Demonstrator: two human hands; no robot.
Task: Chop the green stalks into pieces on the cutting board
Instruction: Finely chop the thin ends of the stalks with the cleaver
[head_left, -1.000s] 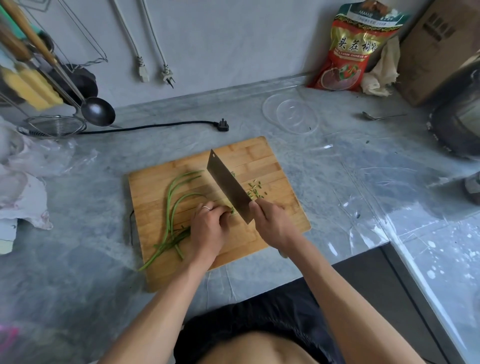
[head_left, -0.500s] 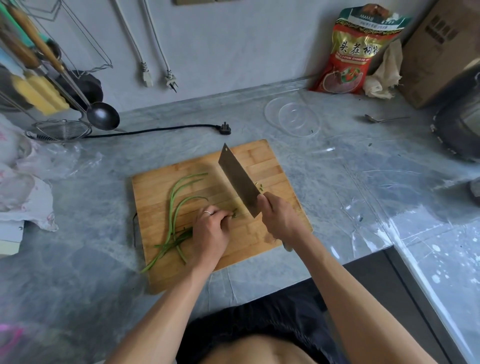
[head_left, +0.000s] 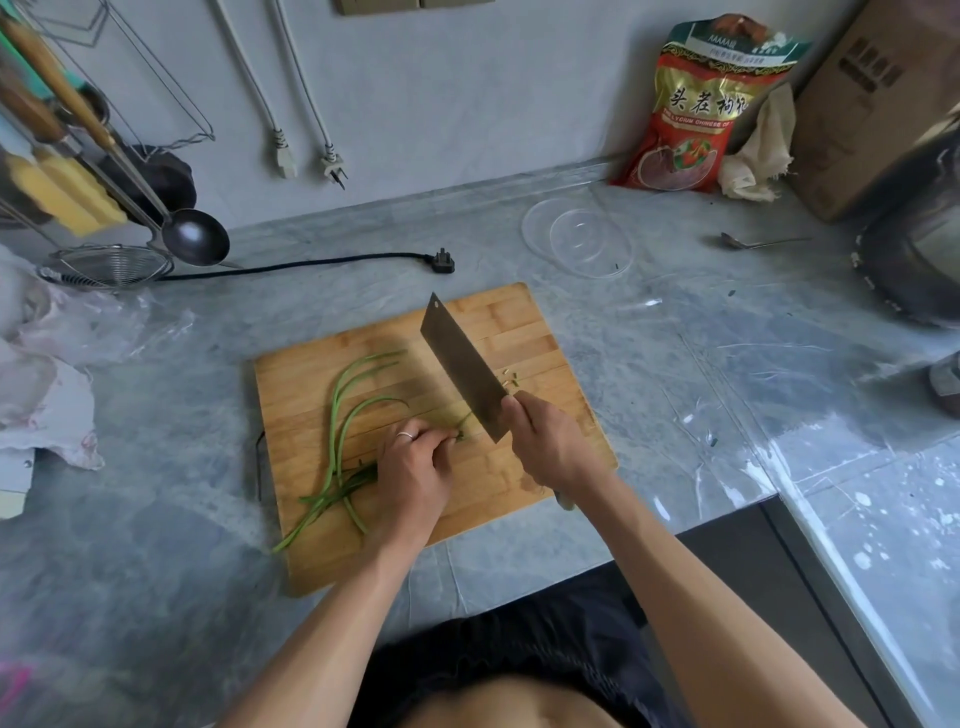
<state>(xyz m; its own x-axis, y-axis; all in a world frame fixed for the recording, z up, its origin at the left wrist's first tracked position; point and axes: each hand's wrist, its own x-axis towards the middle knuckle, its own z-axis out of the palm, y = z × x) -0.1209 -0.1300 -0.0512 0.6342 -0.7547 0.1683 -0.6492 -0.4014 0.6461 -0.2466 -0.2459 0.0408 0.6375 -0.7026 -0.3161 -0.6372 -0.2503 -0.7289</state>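
A wooden cutting board (head_left: 519, 322) lies on the grey counter. Several long green stalks (head_left: 340, 415) curve across its left half, their bundled ends running under my left hand (head_left: 415, 467). That hand, with a ring on one finger, holds the stalks down with curled fingers. My right hand (head_left: 550, 441) grips the handle of a cleaver (head_left: 460, 369), whose blade slants away over the board just right of my left fingertips, its heel by the stalk ends. A few small cut green pieces (head_left: 511, 378) lie to the right of the blade.
A black power plug (head_left: 441, 261) and its cord lie behind the board. A clear round lid (head_left: 579, 236) and a spoon (head_left: 753, 241) sit at the back right, near a red bag (head_left: 691, 114) and a cardboard box (head_left: 872, 104). A ladle (head_left: 195, 236) and strainer (head_left: 106, 265) hang at left.
The cleaver has risen and shifted slightly left, its blade covering most of the cut pieces. My left hand stays on the stalks in about the same place.
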